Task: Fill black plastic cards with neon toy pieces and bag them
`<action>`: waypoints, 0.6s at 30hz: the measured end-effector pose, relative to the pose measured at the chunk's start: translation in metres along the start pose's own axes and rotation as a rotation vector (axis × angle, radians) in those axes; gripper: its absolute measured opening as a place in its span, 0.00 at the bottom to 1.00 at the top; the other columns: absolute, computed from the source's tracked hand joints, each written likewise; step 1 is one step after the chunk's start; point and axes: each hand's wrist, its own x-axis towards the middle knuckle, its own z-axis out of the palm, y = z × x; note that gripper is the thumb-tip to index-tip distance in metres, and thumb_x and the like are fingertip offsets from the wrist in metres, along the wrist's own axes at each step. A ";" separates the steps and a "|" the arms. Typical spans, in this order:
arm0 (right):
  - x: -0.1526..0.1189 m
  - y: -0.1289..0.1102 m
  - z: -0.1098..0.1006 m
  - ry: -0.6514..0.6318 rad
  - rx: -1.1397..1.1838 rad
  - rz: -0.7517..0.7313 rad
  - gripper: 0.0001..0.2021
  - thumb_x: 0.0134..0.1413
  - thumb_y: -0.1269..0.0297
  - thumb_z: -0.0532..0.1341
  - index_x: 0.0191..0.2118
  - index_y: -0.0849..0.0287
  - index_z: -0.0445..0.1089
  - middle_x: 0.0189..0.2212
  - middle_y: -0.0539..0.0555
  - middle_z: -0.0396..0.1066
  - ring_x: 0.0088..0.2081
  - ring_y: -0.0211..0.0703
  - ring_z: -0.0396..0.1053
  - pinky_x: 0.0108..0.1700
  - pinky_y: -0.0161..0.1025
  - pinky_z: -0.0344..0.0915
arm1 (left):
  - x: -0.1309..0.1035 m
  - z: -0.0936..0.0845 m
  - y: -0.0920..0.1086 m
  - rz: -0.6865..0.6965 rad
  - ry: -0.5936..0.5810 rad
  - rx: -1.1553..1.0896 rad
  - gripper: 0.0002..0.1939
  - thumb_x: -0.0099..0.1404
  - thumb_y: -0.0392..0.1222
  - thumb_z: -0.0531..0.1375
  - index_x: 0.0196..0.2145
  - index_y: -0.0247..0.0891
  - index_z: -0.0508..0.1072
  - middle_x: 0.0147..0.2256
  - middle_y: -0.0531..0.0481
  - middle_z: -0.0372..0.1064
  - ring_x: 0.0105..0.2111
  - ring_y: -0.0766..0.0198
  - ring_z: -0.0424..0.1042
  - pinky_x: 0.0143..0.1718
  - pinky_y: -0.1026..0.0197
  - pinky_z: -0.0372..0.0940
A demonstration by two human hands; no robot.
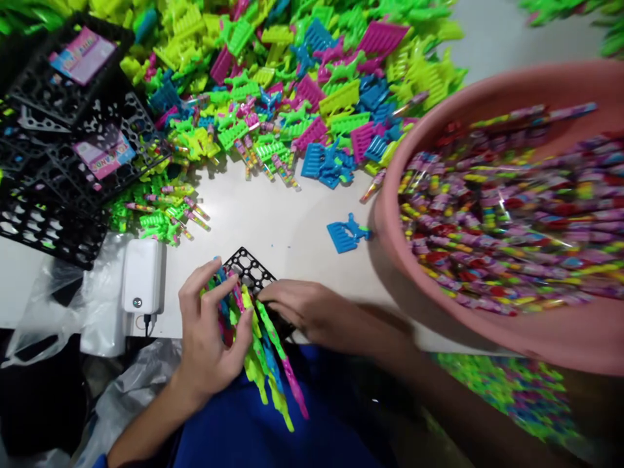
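Note:
A small black perforated plastic basket (249,266) is at the table's front edge, close to my body. Several bright plastic combs (267,354) in green, yellow, blue and pink stand in a row against it, their ends sticking out towards me. My left hand (212,325) is closed round the left side of this row, thumb on the near side and fingers over the far side. My right hand (307,309) is at the basket's right side, fingers curled by the rightmost combs; its fingertips are partly hidden, so what they pinch is unclear.
Beyond lies a heap of coloured combs (336,84), some with candy tubes. One blue comb (345,235) lies apart. A pink tub (390,214) of wrapped candy tubes (511,221) stands right. Stacked black baskets (53,175), a white power bank (143,276) and plastic bags (102,312) are left.

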 end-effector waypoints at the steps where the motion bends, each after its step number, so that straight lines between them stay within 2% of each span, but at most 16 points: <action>1: 0.010 0.003 -0.011 0.036 0.016 0.016 0.13 0.74 0.73 0.54 0.53 0.55 0.75 0.45 0.56 0.81 0.47 0.48 0.80 0.50 0.44 0.78 | 0.000 0.000 0.000 -0.002 0.004 0.000 0.22 0.77 0.38 0.62 0.65 0.40 0.67 0.66 0.37 0.64 0.69 0.51 0.64 0.70 0.44 0.65; 3: 0.034 0.015 -0.029 0.204 -0.032 0.082 0.12 0.77 0.70 0.54 0.54 0.54 0.74 0.49 0.57 0.81 0.51 0.49 0.79 0.54 0.47 0.78 | -0.001 0.000 0.000 -0.009 0.011 0.005 0.22 0.77 0.39 0.62 0.65 0.41 0.67 0.65 0.37 0.65 0.68 0.49 0.66 0.69 0.43 0.67; 6: 0.075 0.041 -0.040 0.517 -0.333 0.240 0.16 0.73 0.72 0.58 0.61 0.59 0.72 0.62 0.65 0.73 0.64 0.61 0.71 0.66 0.60 0.70 | -0.002 0.001 0.001 -0.015 0.025 0.019 0.21 0.77 0.39 0.61 0.65 0.42 0.67 0.65 0.37 0.65 0.67 0.48 0.67 0.67 0.41 0.68; 7: 0.086 0.048 -0.040 0.566 -0.440 0.310 0.18 0.71 0.74 0.58 0.63 0.63 0.71 0.66 0.70 0.68 0.68 0.65 0.66 0.68 0.65 0.67 | -0.002 0.001 0.001 -0.017 0.028 0.024 0.21 0.77 0.40 0.61 0.65 0.42 0.67 0.65 0.38 0.65 0.67 0.48 0.67 0.67 0.40 0.68; 9: 0.099 0.058 -0.035 0.565 -0.600 0.422 0.20 0.70 0.76 0.58 0.64 0.70 0.70 0.71 0.75 0.62 0.70 0.70 0.62 0.67 0.66 0.65 | -0.002 0.001 0.000 -0.023 0.033 0.031 0.20 0.78 0.40 0.61 0.64 0.42 0.67 0.65 0.38 0.65 0.67 0.48 0.68 0.67 0.41 0.69; 12: 0.091 0.057 -0.026 0.510 -0.744 0.452 0.18 0.70 0.78 0.55 0.60 0.71 0.73 0.72 0.71 0.64 0.66 0.69 0.64 0.63 0.62 0.66 | -0.003 0.001 0.000 -0.023 0.030 0.028 0.19 0.79 0.41 0.60 0.64 0.41 0.67 0.65 0.37 0.65 0.68 0.50 0.67 0.68 0.44 0.67; 18: 0.042 0.042 -0.025 0.556 -0.842 0.399 0.15 0.72 0.76 0.54 0.54 0.64 0.76 0.60 0.64 0.78 0.53 0.63 0.68 0.51 0.56 0.64 | -0.002 0.002 -0.002 -0.012 0.039 0.017 0.20 0.78 0.40 0.61 0.65 0.41 0.68 0.65 0.38 0.65 0.68 0.52 0.65 0.70 0.47 0.65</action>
